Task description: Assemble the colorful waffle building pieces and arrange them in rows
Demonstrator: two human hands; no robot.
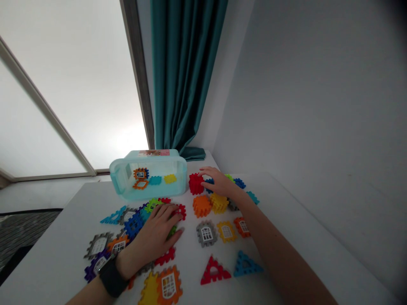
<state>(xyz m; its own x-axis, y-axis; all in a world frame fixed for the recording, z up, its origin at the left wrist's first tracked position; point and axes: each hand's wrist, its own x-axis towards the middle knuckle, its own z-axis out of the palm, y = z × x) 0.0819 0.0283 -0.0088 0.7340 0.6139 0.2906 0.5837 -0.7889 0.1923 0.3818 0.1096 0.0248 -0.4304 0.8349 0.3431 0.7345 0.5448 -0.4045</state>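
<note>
My left hand [160, 231] lies with its fingers apart over a loose heap of coloured toy pieces, next to a red piece [181, 211] and a blue one [133, 225]. Further right, my right hand [216, 180] reaches over sorted stacks, its thumb and fingers apart beside the red stack [196, 184]. A blue piece [209, 184] shows beneath that hand. Nearer to me are an orange stack [202, 206] and a yellow stack [219, 203]. Neither hand visibly holds a piece.
Behind the heap, a clear bin [127, 190] lies on its side with several pieces inside. Window pieces, grey [206, 233], yellow [227, 231] and orange [242, 227], lie in a row. Red [214, 271] and blue [247, 264] triangles lie nearer. A green curtain [184, 76] hangs behind.
</note>
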